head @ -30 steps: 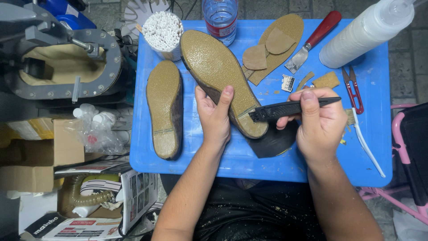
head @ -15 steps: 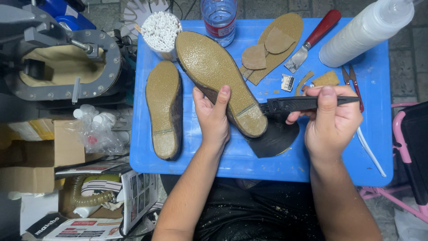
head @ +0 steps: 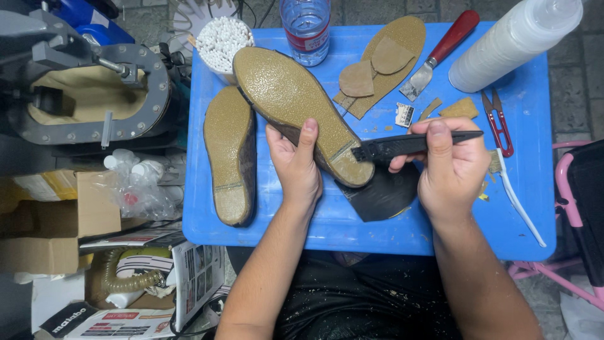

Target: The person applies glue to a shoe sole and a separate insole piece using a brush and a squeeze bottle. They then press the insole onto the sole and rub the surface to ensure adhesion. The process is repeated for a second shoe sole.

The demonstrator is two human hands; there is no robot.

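Shoe sole (head: pixel 296 107) tilted over blue table (head: pixel 352 220), my left hand (head: pixel 297 165) clasping its heel end, my right hand (head: pixel 450 167) closed around black knife (head: pixel 409 145), tip touching heel edge, second sole (head: pixel 230 154) just left of grip

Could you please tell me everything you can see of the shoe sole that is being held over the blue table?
The tan, grainy-textured shoe sole faces bottom-up and lies slanted, its toe toward the cup of white cotton swabs and its heel near the table's middle. A thin seam line crosses it just before the heel. Its edge looks dark. The left hand grips it from beneath, thumb pressed on the tread. The black-handled tool, held in the right hand, meets the heel's edge. A matching sole lies beside it on the blue table.
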